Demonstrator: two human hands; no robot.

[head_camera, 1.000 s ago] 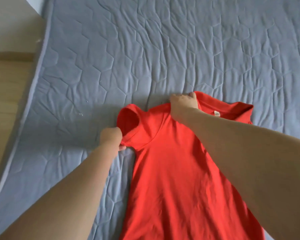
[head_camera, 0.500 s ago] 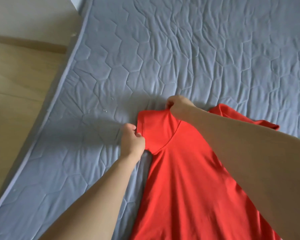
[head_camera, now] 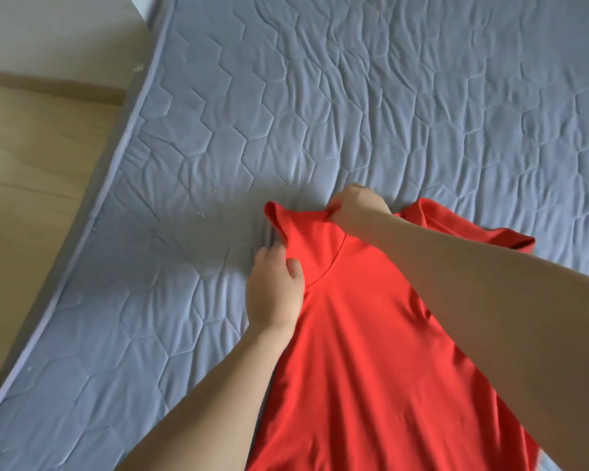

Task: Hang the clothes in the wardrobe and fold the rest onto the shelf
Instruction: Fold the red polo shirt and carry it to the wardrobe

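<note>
Red T-shirt [head_camera: 371,351] was spread flat on the bed [head_camera: 354,113], probably for folding: its shoulder was pinched closed in the right hand [head_camera: 357,207], its sleeve gripped by the left hand [head_camera: 274,294] so the fabric stayed taut.

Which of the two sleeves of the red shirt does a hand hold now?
The left sleeve. The left hand pinches its lower edge, thumb on top. The right sleeve lies untouched on the mattress; the right hand grips the shoulder instead.
</note>
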